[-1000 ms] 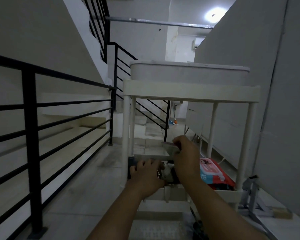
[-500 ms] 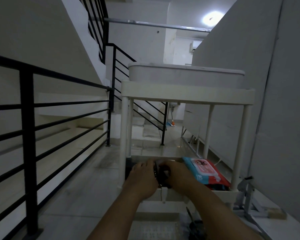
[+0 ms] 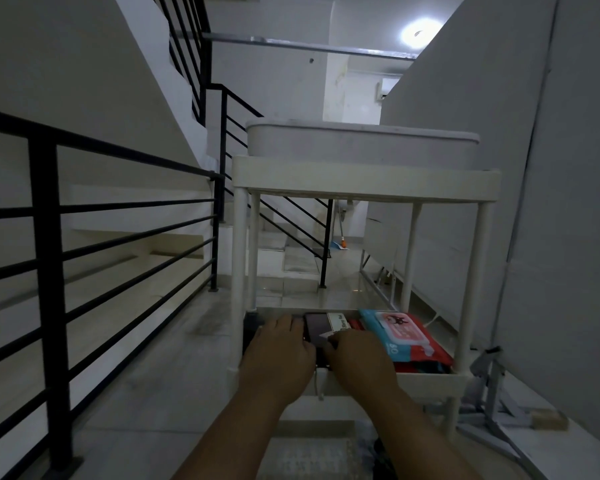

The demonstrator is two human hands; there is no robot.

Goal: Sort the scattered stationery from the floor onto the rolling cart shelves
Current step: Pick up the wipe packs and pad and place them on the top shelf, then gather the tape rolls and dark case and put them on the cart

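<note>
A white rolling cart [image 3: 366,183] stands in front of me with a white tub on its top shelf. Both my hands reach into the middle shelf [image 3: 430,377]. My left hand [image 3: 279,355] lies palm down on dark items at the shelf's left side, its fingers fairly straight. My right hand [image 3: 359,360] has its fingers bent onto the near edge of a dark flat item [image 3: 317,327] that lies beside a white labelled box [image 3: 338,322]. A blue and red wipes pack [image 3: 404,336] fills the right part of the shelf. The thumbs are hidden.
A black stair railing [image 3: 49,237] runs along my left and stairs rise behind it. A grey wall panel [image 3: 551,202] stands close on the right, with a grey metal stand [image 3: 492,386] at its foot. Dark objects lie on the floor below the cart [image 3: 381,452].
My right hand came down from holding a grey flat item up above the shelf and now sits low on the shelf beside my left hand. The view has also dipped slightly.
</note>
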